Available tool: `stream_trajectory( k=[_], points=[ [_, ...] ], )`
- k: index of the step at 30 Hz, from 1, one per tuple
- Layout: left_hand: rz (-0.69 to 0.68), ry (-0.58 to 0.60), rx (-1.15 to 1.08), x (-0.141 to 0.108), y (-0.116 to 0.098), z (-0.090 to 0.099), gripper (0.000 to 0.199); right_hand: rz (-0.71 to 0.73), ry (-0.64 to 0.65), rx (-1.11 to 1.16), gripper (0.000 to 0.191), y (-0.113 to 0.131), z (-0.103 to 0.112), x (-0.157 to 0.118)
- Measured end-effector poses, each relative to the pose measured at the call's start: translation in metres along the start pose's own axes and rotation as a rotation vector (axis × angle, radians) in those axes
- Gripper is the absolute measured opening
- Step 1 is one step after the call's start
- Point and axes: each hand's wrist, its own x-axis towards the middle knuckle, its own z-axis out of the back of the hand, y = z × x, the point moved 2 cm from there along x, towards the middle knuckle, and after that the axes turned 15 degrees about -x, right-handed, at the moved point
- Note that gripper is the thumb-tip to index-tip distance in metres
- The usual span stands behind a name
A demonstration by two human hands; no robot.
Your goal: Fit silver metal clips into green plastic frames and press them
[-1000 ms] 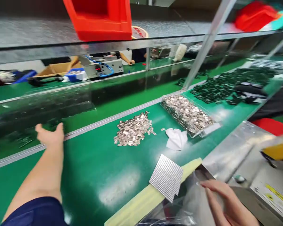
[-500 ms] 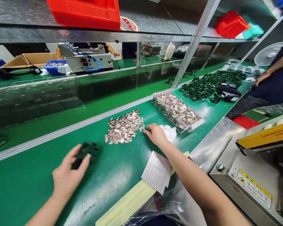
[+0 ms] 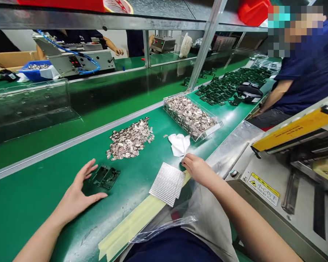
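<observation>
Two hands low in frame: left hand spread flat beside dark plastic part, right hand curled, fingertips at white cloth, metal pieces unsorted.

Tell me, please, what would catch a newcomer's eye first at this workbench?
Probably the loose heap of shiny metal pieces mid-table, with a clear tray of more to its right. Nearer, the left hand lies open beside a dark green plastic part, and the right hand sits between a white cloth and a silvery gridded sheet.
</observation>
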Motion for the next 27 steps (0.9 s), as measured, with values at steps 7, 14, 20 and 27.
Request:
stream_trajectory(
  k=[7,14,20,27],
  points=[
    [0.103,0.205,0.117,0.015,-0.009,-0.001,0.088,0.195,-0.285,-0.005,0.024,0.001,-0.007,-0.047],
    [0.084,0.029,0.073,0.01,-0.024,-0.015,0.07,0.278,-0.491,0.063,0.03,0.005,-0.016,-0.061],
    [0.164,-0.015,-0.607,0.004,-0.09,-0.072,0.061,0.196,-0.733,0.261,0.031,0.005,-0.024,-0.067],
    [0.178,0.3,-1.148,0.008,-0.163,-0.166,0.06,-0.448,-0.712,1.014,0.004,0.034,0.007,-0.094]
  ],
)
